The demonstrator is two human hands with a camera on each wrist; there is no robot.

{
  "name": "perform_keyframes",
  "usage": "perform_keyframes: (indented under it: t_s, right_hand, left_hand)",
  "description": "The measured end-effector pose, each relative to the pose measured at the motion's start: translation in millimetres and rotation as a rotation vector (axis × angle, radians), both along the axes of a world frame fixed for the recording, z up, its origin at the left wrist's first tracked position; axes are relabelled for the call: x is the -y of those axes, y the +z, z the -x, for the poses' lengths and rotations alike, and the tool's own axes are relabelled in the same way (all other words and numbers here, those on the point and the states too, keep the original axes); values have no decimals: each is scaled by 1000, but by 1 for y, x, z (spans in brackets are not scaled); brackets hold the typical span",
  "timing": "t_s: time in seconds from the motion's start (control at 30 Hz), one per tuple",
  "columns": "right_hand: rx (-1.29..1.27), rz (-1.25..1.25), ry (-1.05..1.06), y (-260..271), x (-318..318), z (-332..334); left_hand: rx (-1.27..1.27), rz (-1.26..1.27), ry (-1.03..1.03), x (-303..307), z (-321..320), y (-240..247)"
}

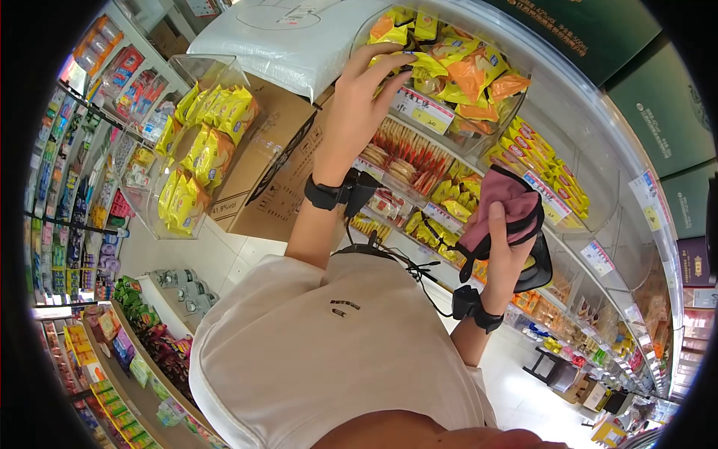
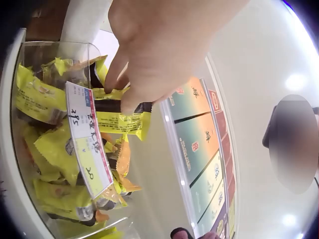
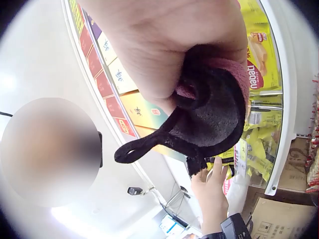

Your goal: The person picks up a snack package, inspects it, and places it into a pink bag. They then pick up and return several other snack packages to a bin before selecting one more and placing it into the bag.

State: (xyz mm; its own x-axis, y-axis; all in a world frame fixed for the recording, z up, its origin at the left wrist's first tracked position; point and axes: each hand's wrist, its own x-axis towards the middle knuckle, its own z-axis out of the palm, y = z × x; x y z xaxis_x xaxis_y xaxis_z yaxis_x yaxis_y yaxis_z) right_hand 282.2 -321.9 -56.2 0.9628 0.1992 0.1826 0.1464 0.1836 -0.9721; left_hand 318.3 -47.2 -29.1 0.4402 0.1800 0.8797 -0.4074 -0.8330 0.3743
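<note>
My left hand (image 1: 359,112) reaches over the rim of a clear bin of yellow and orange snack packets (image 1: 467,63). In the left wrist view the fingers of that hand (image 2: 159,55) pinch a yellow packet (image 2: 122,123) at the bin's edge, beside a price label (image 2: 89,142). The right wrist view shows the same hand (image 3: 212,191) from farther away. My right hand (image 1: 505,258) grips a folded pink cloth with black edging (image 1: 490,213). Close up, the cloth's dark inner side and loop (image 3: 214,117) hang from the right hand (image 3: 164,45).
Another clear bin of yellow packets (image 1: 206,153) stands at the left, by a cardboard box (image 1: 273,157). A white sack (image 1: 277,45) lies above the box. Lower shelves hold red-and-white packs (image 1: 407,153); yellow wafer packs (image 1: 538,165) fill a bin at the right. Green boxes (image 1: 658,112) stand beyond.
</note>
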Motion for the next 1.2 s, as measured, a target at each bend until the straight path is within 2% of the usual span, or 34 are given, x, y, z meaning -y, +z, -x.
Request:
perform_keyframes:
  t_s: [0.17, 0.27, 0.57, 0.77, 0.87, 0.97, 1.2]
  right_hand:
    - [6, -17, -1, -1, 0, 1]
    - [-19, -28, -1, -4, 2, 2]
    - [-31, 4, -3, -4, 1, 5]
    - [-49, -1, -16, 1, -3, 10]
    - [-43, 17, -8, 1, -3, 11]
    - [-49, 20, 14, 3, -3, 13]
    - [-63, 21, 19, 4, -11, 16]
  left_hand:
    - [0, 107, -36, 3, 6, -3]
    - [48, 332, -211, 1, -1, -9]
    - [68, 235, -170, 4, -17, -13]
    - [-7, 15, -69, -2, -19, -16]
    - [-47, 47, -65, 0, -18, -21]
    - [1, -55, -106, -2, -16, -23]
    - [-118, -125, -118, 7, 1, -18]
